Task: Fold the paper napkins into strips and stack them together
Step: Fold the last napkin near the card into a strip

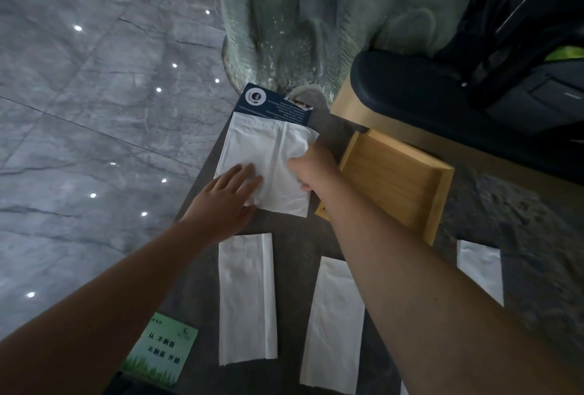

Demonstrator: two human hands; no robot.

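Note:
A wide white napkin [252, 145] lies spread on the dark table, its far edge over a dark blue card [275, 104]. My left hand [224, 202] presses flat on its near-left part with straight fingers. My right hand [311, 170] pinches the napkin's right flap, which is lifted and creased. Nearer to me lie three folded strips: one [248, 300] at the left, one [335, 325] in the middle under my right forearm, and one [480, 268] at the right.
A shallow wooden tray [395, 179] sits right of the napkin. A green sign [158, 350] lies near the table's left edge. Behind are a greenish stone pillar [300, 15] and a black bag [505, 63] on a chair. Grey tiled floor [94, 110] lies below on the left.

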